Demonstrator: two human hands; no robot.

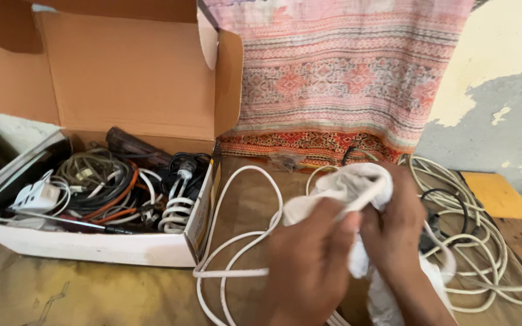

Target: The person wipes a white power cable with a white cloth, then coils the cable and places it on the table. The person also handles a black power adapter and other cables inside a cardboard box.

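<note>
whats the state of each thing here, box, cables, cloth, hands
cardboard box: open, lid up, full of tangled cables
white cable: loose loops on the table, one end gripped in the cloth
white cloth: bunched around the cable
left hand: closed on the cloth
right hand: closed on the cloth

Open box [92,247] sits at frame left on the table [92,296], cables [104,187] inside. Both hands [345,241] at lower centre; cable pile [484,241] at right; hanging cloth [345,72] behind.

One head-worn camera looks down and forward from close range: hands fill the lower centre, an open box [92,247] upper left, wall behind.
</note>
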